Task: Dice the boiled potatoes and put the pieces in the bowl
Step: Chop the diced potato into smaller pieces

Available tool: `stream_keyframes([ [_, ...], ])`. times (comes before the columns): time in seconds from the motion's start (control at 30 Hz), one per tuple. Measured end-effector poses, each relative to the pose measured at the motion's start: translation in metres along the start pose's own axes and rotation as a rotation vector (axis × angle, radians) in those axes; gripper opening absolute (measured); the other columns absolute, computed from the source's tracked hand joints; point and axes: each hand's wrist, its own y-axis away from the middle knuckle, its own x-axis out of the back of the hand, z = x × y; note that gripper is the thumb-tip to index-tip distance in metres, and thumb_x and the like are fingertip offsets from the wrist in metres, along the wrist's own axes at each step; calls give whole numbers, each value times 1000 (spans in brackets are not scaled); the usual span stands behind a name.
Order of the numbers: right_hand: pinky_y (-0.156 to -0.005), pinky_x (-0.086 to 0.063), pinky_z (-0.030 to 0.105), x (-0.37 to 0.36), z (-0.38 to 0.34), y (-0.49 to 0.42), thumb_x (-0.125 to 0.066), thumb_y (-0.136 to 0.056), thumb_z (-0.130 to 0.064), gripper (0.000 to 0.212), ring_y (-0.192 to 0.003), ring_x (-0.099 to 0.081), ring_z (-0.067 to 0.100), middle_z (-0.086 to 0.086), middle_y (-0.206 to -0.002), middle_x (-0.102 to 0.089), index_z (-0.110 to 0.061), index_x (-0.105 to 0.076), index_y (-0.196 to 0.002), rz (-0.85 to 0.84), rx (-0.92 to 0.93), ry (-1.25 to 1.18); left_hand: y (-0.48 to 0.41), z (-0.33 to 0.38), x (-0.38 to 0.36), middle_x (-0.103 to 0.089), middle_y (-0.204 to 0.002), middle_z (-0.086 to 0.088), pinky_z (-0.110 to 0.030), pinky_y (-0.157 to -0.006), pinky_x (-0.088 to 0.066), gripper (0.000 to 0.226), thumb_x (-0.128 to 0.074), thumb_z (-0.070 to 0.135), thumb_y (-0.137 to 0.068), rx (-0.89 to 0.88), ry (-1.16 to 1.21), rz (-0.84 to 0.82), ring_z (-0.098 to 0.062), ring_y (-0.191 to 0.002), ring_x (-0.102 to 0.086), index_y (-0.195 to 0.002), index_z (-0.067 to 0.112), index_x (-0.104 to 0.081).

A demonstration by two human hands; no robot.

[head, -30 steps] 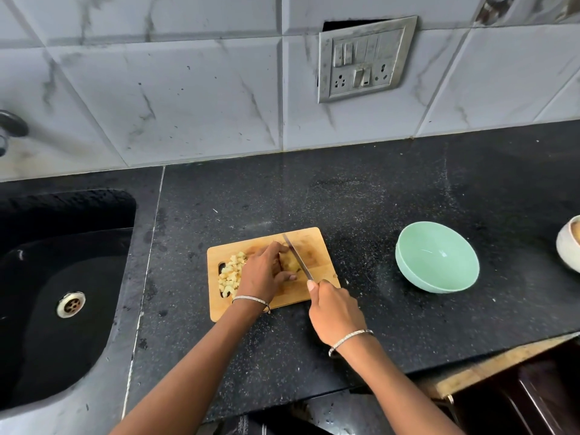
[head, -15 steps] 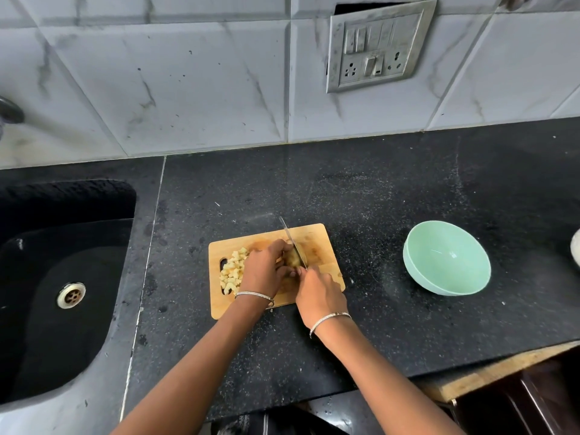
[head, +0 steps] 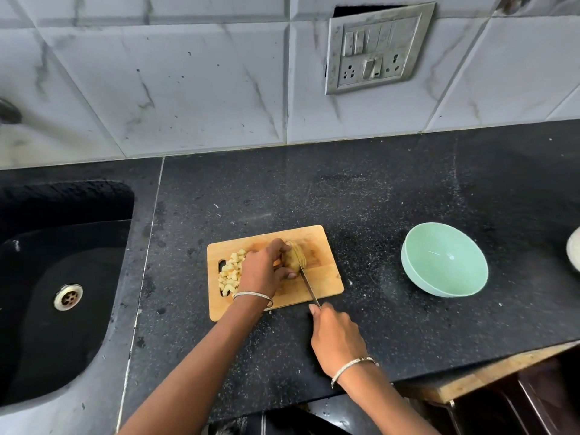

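A home kitchen: black granite counter (head: 376,189), inset sink (head: 47,340), marbled wall tiles (head: 188,89), switch plate (head: 376,48).

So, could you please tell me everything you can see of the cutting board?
The cutting board is a light wooden rectangle with rounded corners and a handle slot at its left end, flat on the black counter. It carries a pile of potato dice and a potato, which the left hand steadies beside the knife.
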Motion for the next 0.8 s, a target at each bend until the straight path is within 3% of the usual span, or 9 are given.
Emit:
stream_keyframes([
  [0.17, -69, -41, 38, 29, 15, 31, -21, -104, -46, 45, -99, -62, 36, 10, -102, -65, -17, -54, -100, -58, -27, 7, 1, 4, 4, -72, -96, 3, -37, -88, -54, 52, -89, 18, -60, 21, 39, -19, -14, -96, -67, -106, 20, -64],
  [0.3, -68, -41, 37, 55, 12, 30, -19, -104, -45, 42, -93, -62, 34, 7, -93, -61, -20, -51, -94, -1, -14, 11, 5, 5, 5, -71, -93, 4, -37, -91, -53, 52, -90, 19, -59, 27, 57, 0, -13, -94, -67, -104, 20, -64],
  [0.47, -66, -38, 36, 41, -11, -2, -21, -105, -44, 46, -96, -62, 37, 12, -102, -64, -12, -54, -103, 8, 18, -9, 9, 7, 3, -71, -99, 2, -30, -92, -53, 50, -87, 16, -65, 34, 94, -2, -11, -101, -66, -108, 16, -62],
  [0.8, -68, -43, 39, 23, -25, -14, -23, -105, -43, 41, -98, -62, 38, 12, -105, -65, -13, -51, -107, 22, 20, -21, 12, 1, -2, -72, -96, 3, -38, -83, -56, 48, -85, 20, -68, 3, 63, 44, -13, -92, -69, -111, 18, -62],
])
